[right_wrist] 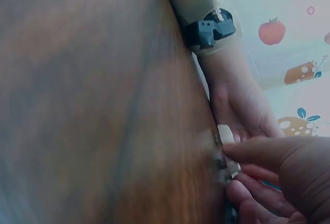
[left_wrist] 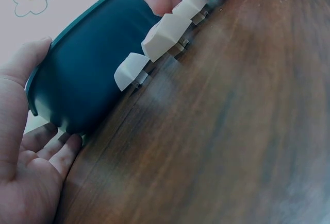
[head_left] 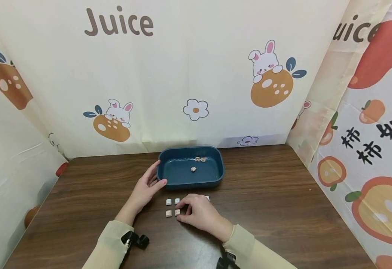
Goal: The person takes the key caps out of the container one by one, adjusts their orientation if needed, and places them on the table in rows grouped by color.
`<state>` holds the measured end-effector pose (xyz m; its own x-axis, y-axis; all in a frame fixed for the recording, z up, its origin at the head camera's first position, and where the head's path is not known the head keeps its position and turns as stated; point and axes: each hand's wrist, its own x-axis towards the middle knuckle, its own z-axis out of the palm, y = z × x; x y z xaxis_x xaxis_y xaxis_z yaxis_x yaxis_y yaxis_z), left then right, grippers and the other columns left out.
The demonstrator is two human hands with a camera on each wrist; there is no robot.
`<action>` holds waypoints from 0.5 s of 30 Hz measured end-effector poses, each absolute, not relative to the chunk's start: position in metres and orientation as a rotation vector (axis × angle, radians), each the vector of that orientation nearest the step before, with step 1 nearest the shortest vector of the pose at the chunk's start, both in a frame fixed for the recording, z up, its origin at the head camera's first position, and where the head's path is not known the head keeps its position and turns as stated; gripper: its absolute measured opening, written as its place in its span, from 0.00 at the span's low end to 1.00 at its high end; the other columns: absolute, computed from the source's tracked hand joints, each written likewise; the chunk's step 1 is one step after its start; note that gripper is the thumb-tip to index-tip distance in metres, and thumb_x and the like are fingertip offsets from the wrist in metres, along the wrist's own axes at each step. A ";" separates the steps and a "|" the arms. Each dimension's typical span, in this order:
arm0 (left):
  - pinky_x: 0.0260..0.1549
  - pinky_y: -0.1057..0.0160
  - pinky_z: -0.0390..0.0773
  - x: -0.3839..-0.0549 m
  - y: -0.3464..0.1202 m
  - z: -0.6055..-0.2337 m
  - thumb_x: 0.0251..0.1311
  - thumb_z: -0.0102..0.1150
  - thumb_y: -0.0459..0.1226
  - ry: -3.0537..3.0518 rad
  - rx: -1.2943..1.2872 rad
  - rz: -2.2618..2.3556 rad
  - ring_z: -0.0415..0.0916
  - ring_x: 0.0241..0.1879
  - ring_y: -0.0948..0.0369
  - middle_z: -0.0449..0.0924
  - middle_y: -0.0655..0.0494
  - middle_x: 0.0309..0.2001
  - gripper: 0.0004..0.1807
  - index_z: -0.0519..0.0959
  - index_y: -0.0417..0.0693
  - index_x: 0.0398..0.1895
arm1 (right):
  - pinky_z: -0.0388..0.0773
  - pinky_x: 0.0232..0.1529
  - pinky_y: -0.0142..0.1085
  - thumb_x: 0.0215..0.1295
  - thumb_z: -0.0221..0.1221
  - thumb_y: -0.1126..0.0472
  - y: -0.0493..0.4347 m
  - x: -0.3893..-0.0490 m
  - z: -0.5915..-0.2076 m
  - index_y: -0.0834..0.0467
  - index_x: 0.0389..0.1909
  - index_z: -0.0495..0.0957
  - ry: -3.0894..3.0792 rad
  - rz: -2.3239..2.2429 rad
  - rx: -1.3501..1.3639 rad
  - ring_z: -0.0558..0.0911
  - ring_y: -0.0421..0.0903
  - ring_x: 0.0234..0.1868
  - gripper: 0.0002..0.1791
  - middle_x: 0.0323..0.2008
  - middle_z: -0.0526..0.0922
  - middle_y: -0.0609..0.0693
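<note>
My left hand [head_left: 147, 185] holds the left end of a dark blue rectangular tray [head_left: 189, 185], thumb at the front corner and fingers along the side. The left wrist view shows that thumb on the tray's rim [left_wrist: 85, 15]. In front of the tray, small white keyboard keycaps [head_left: 169, 202] stand in two short rows, with switch-like bases under them in the left wrist view. My right hand [head_left: 200, 213] pinches the near-row keycap [head_left: 177, 212] between thumb and index finger. Another keycap [head_left: 207, 198] is partly hidden behind this hand.
Inside the tray lie two keycaps side by side [head_left: 197, 159] near the back wall and a single one [head_left: 193, 169] nearer the middle. The brown wooden table [head_left: 266, 209] reaches a printed cloth backdrop [head_left: 162, 82]. Each sleeve carries a black wrist camera [head_left: 138, 239].
</note>
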<state>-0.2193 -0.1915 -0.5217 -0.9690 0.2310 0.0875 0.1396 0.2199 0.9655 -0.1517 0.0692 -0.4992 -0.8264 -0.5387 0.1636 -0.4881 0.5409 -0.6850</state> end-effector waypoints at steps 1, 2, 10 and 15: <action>0.79 0.41 0.62 -0.219 -0.192 -0.521 0.77 0.68 0.44 2.391 0.363 1.884 0.56 0.84 0.42 0.55 0.42 0.86 0.43 0.58 0.59 0.89 | 0.79 0.36 0.23 0.63 0.80 0.59 0.070 -0.152 -0.498 0.52 0.45 0.91 2.687 -1.177 -0.897 0.79 0.25 0.28 0.12 0.40 0.89 0.42; 0.79 0.41 0.62 -0.219 -0.192 -0.521 0.77 0.68 0.44 2.391 0.364 1.884 0.56 0.84 0.42 0.55 0.42 0.86 0.43 0.58 0.59 0.89 | 0.80 0.36 0.23 0.63 0.81 0.59 0.071 -0.153 -0.496 0.52 0.46 0.91 2.671 -1.196 -0.891 0.80 0.25 0.28 0.12 0.40 0.89 0.43; 0.78 0.42 0.62 -0.220 -0.191 -0.521 0.77 0.68 0.44 2.403 0.355 1.866 0.56 0.84 0.42 0.55 0.41 0.87 0.43 0.57 0.60 0.89 | 0.83 0.31 0.28 0.65 0.79 0.61 0.082 -0.159 -0.474 0.56 0.45 0.91 2.578 -1.364 -0.882 0.82 0.31 0.29 0.10 0.40 0.90 0.50; 0.78 0.42 0.63 -0.219 -0.191 -0.521 0.78 0.68 0.43 2.412 0.345 1.858 0.56 0.84 0.42 0.55 0.41 0.87 0.43 0.57 0.60 0.89 | 0.85 0.34 0.32 0.69 0.76 0.60 0.090 -0.167 -0.454 0.56 0.46 0.92 2.601 -1.380 -0.905 0.83 0.36 0.32 0.08 0.40 0.91 0.46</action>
<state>-0.2189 -0.1913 -0.5208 -0.9717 0.2238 0.0751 0.1297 0.2403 0.9620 -0.1673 0.0899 -0.4535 -0.8258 -0.5228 0.2116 -0.4684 0.4265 -0.7738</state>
